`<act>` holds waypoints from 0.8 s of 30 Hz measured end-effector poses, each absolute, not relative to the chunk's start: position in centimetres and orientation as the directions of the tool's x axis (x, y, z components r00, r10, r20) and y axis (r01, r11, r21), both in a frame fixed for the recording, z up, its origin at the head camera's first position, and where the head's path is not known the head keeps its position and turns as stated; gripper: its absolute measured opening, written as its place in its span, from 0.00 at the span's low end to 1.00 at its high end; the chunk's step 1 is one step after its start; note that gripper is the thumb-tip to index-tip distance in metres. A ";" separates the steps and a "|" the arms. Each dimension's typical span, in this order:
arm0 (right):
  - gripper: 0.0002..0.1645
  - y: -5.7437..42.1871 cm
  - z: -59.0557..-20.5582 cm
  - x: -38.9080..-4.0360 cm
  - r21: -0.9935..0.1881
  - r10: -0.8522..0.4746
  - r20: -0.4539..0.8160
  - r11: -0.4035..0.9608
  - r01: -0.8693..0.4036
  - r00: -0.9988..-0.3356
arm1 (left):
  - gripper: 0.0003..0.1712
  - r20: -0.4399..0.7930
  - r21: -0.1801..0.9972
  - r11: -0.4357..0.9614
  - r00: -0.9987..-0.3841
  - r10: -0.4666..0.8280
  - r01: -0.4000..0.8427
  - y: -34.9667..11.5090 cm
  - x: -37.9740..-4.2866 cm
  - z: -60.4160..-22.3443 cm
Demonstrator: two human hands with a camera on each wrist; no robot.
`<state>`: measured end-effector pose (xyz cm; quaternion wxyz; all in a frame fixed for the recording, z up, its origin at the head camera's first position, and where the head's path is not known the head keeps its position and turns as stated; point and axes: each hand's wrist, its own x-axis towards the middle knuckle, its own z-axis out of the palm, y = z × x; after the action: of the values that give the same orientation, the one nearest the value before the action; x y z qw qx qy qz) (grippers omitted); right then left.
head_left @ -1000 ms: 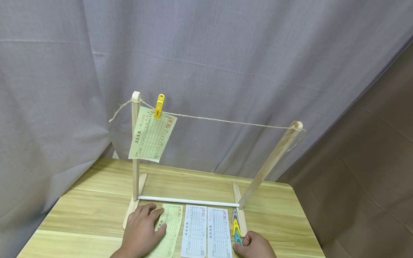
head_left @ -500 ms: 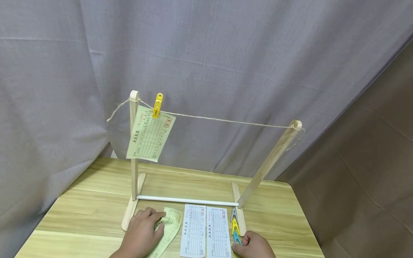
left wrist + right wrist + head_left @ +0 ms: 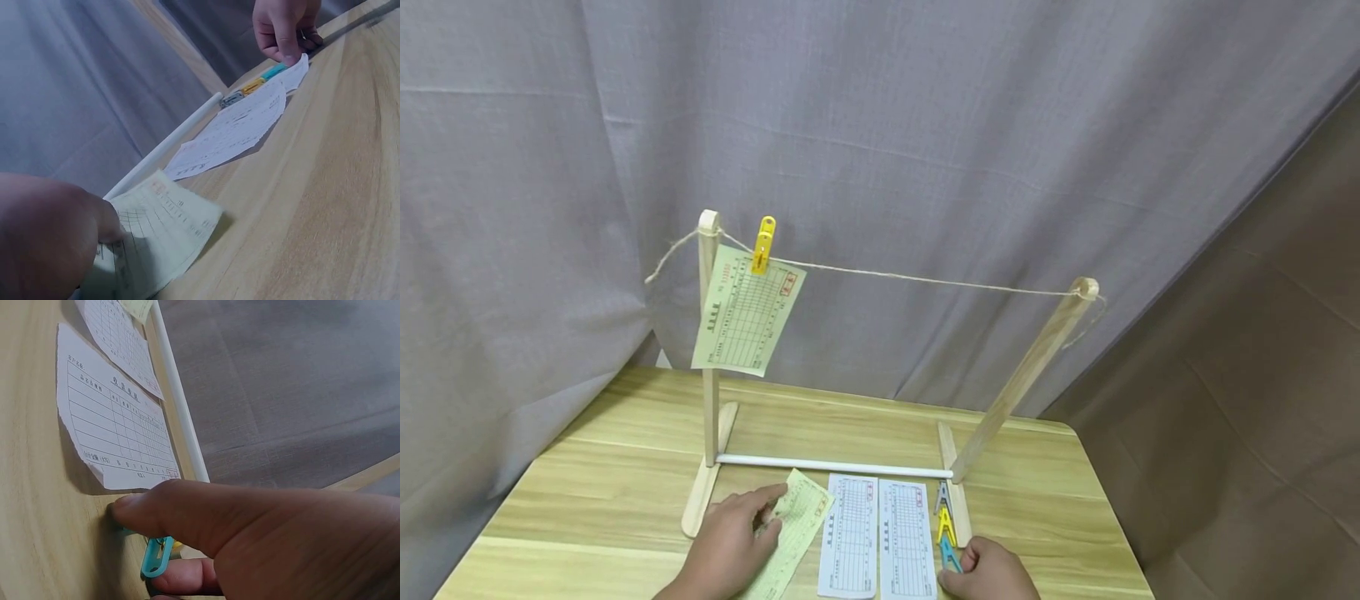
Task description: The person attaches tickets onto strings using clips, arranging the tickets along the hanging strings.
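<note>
My left hand (image 3: 722, 542) pinches a pale green receipt slip (image 3: 797, 521) between thumb and fingers at the table's front. In the left wrist view this slip (image 3: 172, 219) bends up off the wood. At the right, my right hand (image 3: 992, 573) grips a teal clothespin (image 3: 950, 553); the right wrist view has its looped end (image 3: 156, 556) between thumb and finger. A yellow clothespin (image 3: 946, 527) and a grey one (image 3: 942, 497) lie in line beyond it. Another green slip (image 3: 748, 312) hangs from the string under a yellow clothespin (image 3: 763, 244).
Two white receipt slips (image 3: 848, 537) lie side by side between the hands. Behind them stands a wooden frame with a left post (image 3: 710, 417), a right post (image 3: 1022, 379), a white bottom rod (image 3: 835, 467) and a string (image 3: 910, 278). Grey curtain (image 3: 880, 125) backs the table.
The green slip under my left hand has buckled and turned clockwise, its far corner now by the left white slip. My right hand has stayed at the teal clothespin.
</note>
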<state>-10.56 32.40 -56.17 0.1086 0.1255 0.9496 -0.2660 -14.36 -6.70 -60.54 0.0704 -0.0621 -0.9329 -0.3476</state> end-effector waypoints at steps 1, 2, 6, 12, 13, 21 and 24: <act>0.29 32.4 -56.2 -10.6 -0.476 0.181 -0.270 0.828 0.295 -0.946 | 0.29 0.160 0.665 0.732 -0.986 0.058 0.151 -6.7 -14.4 -60.5; 0.29 32.4 -56.2 -10.5 -0.475 0.181 -0.267 0.830 0.293 -0.946 | 0.30 0.149 0.688 0.712 -0.987 0.052 0.141 -6.8 -14.5 -60.5; 0.29 32.4 -56.3 -10.5 -0.470 0.180 -0.263 0.834 0.289 -0.948 | 0.30 0.089 0.776 0.625 -0.996 0.022 0.084 -6.9 -14.7 -60.3; 0.27 32.5 -55.8 -10.2 -0.491 0.172 -0.265 0.823 0.287 -0.949 | 0.10 0.097 0.834 0.546 -0.995 0.002 0.083 -7.2 -14.2 -60.0; 0.27 32.5 -55.7 -10.2 -0.496 0.174 -0.269 0.818 0.291 -0.947 | 0.08 0.105 0.836 0.541 -0.994 0.002 0.089 -7.2 -14.2 -60.0; 0.20 32.9 -55.1 -10.1 -0.512 0.202 -0.208 0.811 0.283 -0.957 | 0.03 0.098 0.835 0.545 -0.995 0.000 0.082 -7.5 -14.1 -60.2; 0.17 33.1 -54.7 -10.1 -0.528 0.212 -0.187 0.802 0.280 -0.959 | 0.05 0.071 0.840 0.540 -0.997 -0.001 0.059 -7.5 -14.1 -60.1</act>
<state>-10.08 33.08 -54.66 0.0592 0.1300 0.9473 -0.2867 -14.10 -7.53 -60.08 0.0315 -0.0164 -0.8769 -0.4794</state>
